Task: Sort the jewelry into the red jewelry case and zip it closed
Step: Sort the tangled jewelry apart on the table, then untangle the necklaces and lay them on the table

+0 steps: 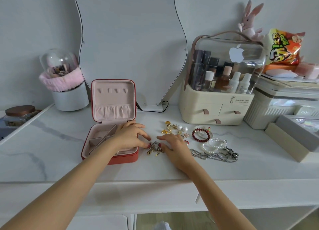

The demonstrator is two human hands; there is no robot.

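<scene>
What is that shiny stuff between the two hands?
A charm bracelet with gold and silver charms lies bunched on the white table between the left hand and right hand; both pinch it. The head view shows this.

We see a matt velvety lining in the case, a metal chain at 3 o'clock of it, on a glossy marble-look table.

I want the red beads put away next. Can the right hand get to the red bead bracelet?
Probably yes. The red bead bracelet lies in the open on the table, just beyond the right hand, with only small earrings nearby and nothing covering it.
</scene>
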